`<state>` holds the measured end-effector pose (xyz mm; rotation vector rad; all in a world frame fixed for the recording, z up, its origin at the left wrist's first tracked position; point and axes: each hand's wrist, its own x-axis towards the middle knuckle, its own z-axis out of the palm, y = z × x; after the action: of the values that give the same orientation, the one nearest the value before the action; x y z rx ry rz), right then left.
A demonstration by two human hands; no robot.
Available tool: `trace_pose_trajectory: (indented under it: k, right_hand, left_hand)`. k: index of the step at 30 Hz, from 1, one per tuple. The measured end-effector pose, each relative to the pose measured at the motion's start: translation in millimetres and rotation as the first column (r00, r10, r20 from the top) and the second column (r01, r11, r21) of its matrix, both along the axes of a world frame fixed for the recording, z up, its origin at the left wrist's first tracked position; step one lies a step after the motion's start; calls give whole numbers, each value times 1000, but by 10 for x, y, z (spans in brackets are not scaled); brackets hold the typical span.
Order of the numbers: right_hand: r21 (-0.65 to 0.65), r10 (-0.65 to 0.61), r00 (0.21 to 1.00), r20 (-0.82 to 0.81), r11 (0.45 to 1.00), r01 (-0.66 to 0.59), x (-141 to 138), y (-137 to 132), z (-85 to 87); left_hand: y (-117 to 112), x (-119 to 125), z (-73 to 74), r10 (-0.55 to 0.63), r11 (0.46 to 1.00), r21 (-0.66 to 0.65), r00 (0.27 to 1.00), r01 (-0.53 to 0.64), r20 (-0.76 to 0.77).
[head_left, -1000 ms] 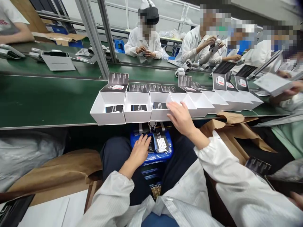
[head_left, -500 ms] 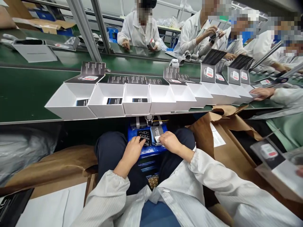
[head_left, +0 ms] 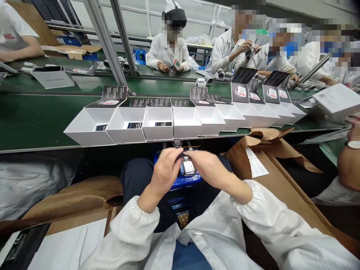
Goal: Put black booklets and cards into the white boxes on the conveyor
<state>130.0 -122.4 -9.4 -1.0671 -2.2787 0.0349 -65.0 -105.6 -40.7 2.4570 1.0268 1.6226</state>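
Over the blue stool [head_left: 187, 182], my left hand [head_left: 166, 169] and my right hand [head_left: 208, 168] meet, fingertips pinched around dark leaflets [head_left: 184, 154] seen edge-on. My fingers hide most of these leaflets, so how many there are I cannot tell. Below them, a small stack of cards with a white label [head_left: 188, 166] lies on the stool. Beyond my hands stands a row of open white boxes [head_left: 159, 133] with raised black lids. The three leftmost boxes each have a black leaflet [head_left: 163, 123] inside.
The boxes stand along the near edge of a green conveyor [head_left: 36, 127]. Open brown cartons flank my legs, the right carton [head_left: 284, 180] and the left carton [head_left: 84, 195]. A co-worker's hand [head_left: 353, 129] is by a white box [head_left: 336, 99] at right. Several people sit opposite.
My hands have risen from the stool and come together, lifting dark leaflets off it. At right, a co-worker's white box now appears above the conveyor. The view has shifted slightly.
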Motion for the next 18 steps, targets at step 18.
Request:
trace_pose_trajectory:
  k: [18]
  right_hand:
    - [-187,13,814,581,975,118,122,272,-1214]
  left_hand:
    - [278,-163,-1362,-332,732,-604,610,-315,-720]
